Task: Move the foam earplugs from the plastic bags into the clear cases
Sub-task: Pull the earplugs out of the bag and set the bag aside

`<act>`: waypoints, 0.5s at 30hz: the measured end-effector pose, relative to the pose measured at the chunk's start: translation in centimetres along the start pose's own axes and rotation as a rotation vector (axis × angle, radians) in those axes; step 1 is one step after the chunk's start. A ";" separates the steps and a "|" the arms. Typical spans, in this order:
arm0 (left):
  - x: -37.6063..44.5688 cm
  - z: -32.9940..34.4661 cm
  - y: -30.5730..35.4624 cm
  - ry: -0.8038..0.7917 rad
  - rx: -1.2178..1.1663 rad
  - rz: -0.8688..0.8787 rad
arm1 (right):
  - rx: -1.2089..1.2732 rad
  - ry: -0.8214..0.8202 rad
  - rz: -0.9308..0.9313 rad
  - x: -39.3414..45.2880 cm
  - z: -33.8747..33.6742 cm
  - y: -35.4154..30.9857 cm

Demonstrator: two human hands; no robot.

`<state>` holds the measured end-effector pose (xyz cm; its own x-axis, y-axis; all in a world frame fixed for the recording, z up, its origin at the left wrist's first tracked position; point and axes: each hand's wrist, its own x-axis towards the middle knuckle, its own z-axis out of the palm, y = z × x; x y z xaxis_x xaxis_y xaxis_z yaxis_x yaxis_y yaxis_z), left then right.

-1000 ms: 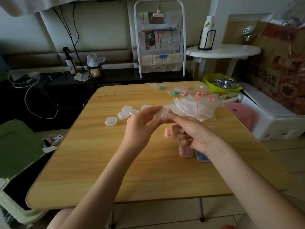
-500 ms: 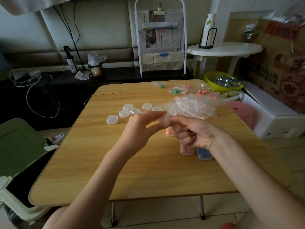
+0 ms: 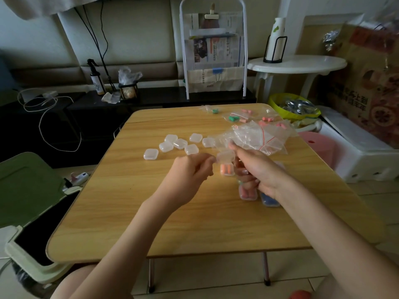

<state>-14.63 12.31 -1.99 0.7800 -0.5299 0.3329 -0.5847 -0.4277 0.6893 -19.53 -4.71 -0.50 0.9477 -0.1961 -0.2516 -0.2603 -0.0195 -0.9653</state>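
A: Head view: a small clear plastic case [image 3: 224,156] is held up above the light wooden worktop [image 3: 133,203]. It is pinched at its left edge by the curled fingers [image 3: 207,160] of the left hand [image 3: 190,175].

B: And the right hand [image 3: 257,169] is curled around a bunch of crumpled clear zip bags with red seal lines [image 3: 259,137], thumb up against the case.

A: The lid is probably being pressed shut. The pinch is best kept on the rim, so the hinge is not twisted.

B: The orange foam earplugs [image 3: 226,169] are seen just below, in a case on the worktop. Whether any sit in the held case cannot be told.

A: Empty clear cases [image 3: 179,144] are left waiting further back, and filled bags [image 3: 237,117] at the far edge.
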 end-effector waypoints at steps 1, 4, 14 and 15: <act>-0.1 0.1 0.4 0.005 -0.090 -0.062 | -0.019 0.028 -0.033 0.0 0.1 0.0; -0.2 0.1 1.4 -0.065 -0.457 -0.246 | -0.171 0.167 -0.184 0.2 0.6 0.1; -0.4 0.9 2.1 -0.371 -1.290 -0.717 | -0.271 0.376 -0.199 1.6 0.7 0.8; -0.3 1.0 1.9 -0.348 -1.328 -0.747 | -0.054 0.339 -0.099 1.8 0.7 0.8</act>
<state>-16.20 10.96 -1.45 0.5949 -0.7180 -0.3615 0.6516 0.1674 0.7398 -17.87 -4.37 -1.82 0.8559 -0.5050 -0.1113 -0.1886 -0.1044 -0.9765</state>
